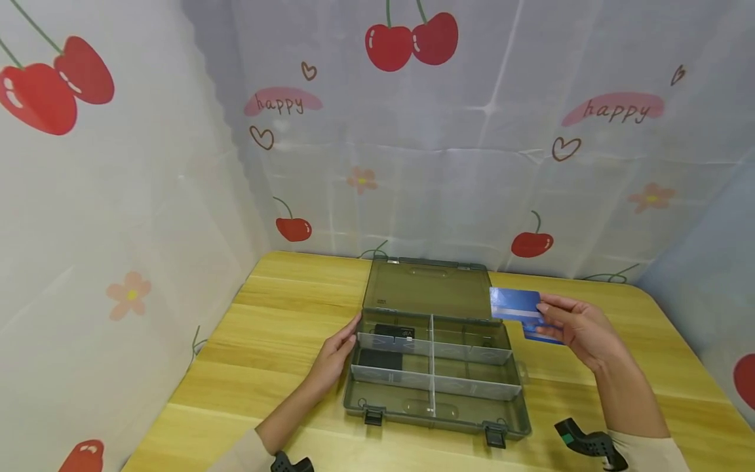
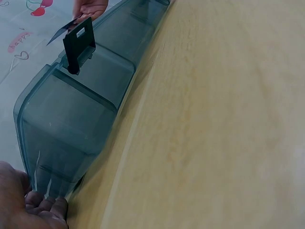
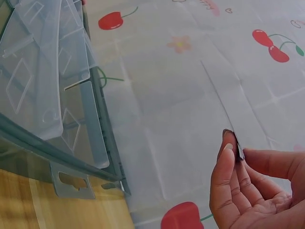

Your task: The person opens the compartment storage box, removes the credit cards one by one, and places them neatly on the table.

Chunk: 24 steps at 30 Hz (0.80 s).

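A dark translucent storage box (image 1: 436, 429) lies on the table with its lid (image 1: 427, 285) folded back. Clear dividers (image 1: 472, 388) split it into several compartments. My left hand (image 1: 335, 357) rests against the box's left side, fingers touching the wall. In my right hand (image 1: 584, 328) a blue card (image 1: 512, 303) is pinched between thumb and fingers, beyond the box's right edge; the right wrist view shows it edge-on. Below it is a second blue card (image 1: 542, 333); whether the hand also holds this one I cannot tell. A black VIP card (image 1: 394, 332) lies in the far left compartment.
A black card (image 1: 380, 359) lies in the middle left compartment. Two dark latches (image 1: 374, 415) hang at the box's front edge. The wooden table (image 1: 283, 308) is bounded by a white printed curtain (image 1: 425, 183) at the back and sides.
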Tool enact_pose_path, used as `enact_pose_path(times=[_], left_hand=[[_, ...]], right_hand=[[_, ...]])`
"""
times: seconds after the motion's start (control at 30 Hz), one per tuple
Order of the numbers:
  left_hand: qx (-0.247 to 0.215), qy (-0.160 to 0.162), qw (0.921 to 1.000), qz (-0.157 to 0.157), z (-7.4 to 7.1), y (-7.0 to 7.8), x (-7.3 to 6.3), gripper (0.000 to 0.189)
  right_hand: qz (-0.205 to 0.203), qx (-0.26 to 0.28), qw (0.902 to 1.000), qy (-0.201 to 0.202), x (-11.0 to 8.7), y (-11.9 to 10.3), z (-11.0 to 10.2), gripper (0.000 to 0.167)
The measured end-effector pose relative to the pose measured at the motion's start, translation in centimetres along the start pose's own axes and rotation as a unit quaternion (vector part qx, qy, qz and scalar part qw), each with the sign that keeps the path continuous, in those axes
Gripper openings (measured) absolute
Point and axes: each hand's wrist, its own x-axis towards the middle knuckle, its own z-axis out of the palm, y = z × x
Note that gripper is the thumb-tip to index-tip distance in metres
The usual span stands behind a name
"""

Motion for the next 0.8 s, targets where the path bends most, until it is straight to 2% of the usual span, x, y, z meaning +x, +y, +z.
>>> enact_pose_path(times=[0.47, 0.8], left_hand=[[-0.001, 0.0, 1.0, 0.003, 0.0, -0.1, 0.1, 0.047], [-0.003, -0.001, 1.0, 0.001, 0.0, 0.0, 0.1, 0.047]], right_hand=[[-0.027, 0.005, 0.9996, 0.0, 0.0, -0.1, -1.4, 0.037], [-0.031, -0.004, 0.9987, 0.04, -0.2, -0.1, -2.0, 0.032]])
